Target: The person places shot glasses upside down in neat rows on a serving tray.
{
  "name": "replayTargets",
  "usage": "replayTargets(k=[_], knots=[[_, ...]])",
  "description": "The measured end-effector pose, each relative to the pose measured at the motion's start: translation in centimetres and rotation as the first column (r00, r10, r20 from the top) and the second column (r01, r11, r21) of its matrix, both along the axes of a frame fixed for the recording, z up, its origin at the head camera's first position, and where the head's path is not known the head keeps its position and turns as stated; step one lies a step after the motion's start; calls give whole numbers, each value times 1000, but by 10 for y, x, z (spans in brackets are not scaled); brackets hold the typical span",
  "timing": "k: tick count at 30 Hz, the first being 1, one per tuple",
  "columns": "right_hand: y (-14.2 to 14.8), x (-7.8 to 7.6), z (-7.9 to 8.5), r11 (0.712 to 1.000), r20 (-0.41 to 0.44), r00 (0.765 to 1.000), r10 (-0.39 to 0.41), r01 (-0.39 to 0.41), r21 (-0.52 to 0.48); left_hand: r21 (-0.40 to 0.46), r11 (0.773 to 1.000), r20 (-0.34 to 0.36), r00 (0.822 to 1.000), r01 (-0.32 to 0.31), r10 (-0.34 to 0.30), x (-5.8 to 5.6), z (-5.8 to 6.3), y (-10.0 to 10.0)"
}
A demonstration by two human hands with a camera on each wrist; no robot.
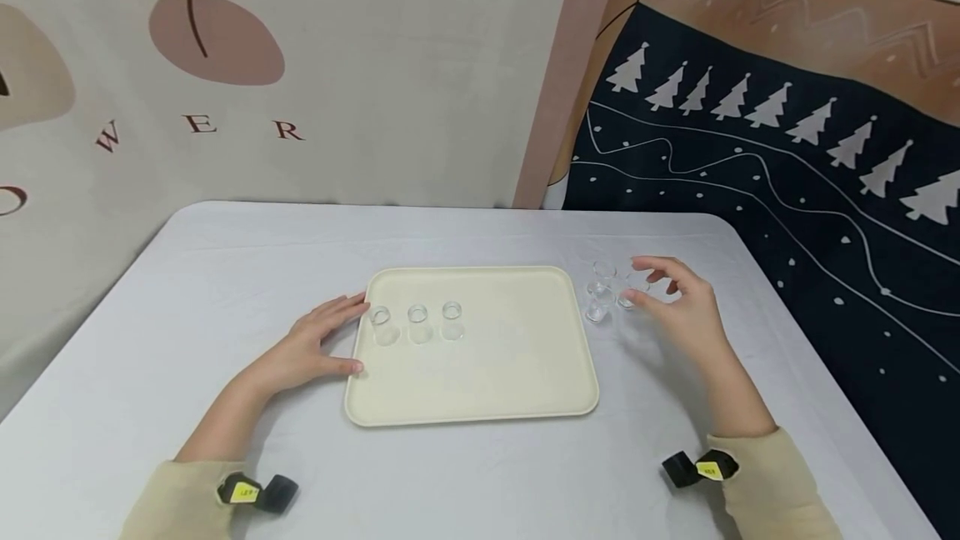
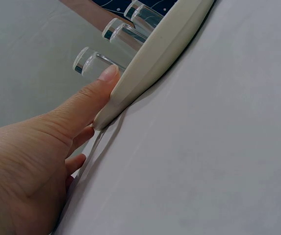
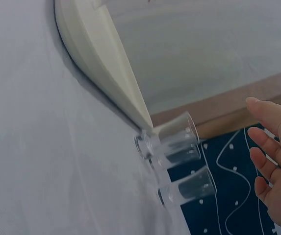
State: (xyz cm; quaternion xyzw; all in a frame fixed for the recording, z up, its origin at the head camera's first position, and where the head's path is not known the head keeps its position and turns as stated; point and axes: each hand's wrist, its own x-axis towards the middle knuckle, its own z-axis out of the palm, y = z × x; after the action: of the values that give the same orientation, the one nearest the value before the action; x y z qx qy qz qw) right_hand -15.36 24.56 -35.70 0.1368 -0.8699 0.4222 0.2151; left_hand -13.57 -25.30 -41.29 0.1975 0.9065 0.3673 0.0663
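Observation:
Three small clear glasses stand in a row on the left part of the cream tray (image 1: 517,348): a left one (image 1: 386,330), a middle one (image 1: 419,326) and a right one (image 1: 452,323). They appear upside down, thick bases upward. My left hand (image 1: 303,352) rests against the tray's left edge, fingers spread; its thumb (image 2: 89,100) touches the rim. Right of the tray, my right hand (image 1: 686,307) hovers by more clear glasses (image 1: 597,307), its fingers and thumb loosely curved. The right wrist view shows a gap between that hand and the flared, upright glasses (image 3: 187,188).
The tray and glasses sit on a table (image 1: 480,482) covered in white cloth. Behind it hangs a pale curtain (image 1: 405,73) with printed shapes and letters. A dark cloth (image 1: 750,157) with white trees hangs at the right, beyond the table's edge.

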Motion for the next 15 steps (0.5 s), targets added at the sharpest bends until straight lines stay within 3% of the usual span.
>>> replayTargets(k=[8, 15], knots=[[19, -8, -9, 998, 30, 998, -49, 50, -38, 5, 1000, -8, 1000, 8, -8, 1, 3, 1], [27, -11, -20, 998, 131, 990, -59, 61, -9, 11, 1000, 0, 1000, 5, -5, 2, 3, 1]])
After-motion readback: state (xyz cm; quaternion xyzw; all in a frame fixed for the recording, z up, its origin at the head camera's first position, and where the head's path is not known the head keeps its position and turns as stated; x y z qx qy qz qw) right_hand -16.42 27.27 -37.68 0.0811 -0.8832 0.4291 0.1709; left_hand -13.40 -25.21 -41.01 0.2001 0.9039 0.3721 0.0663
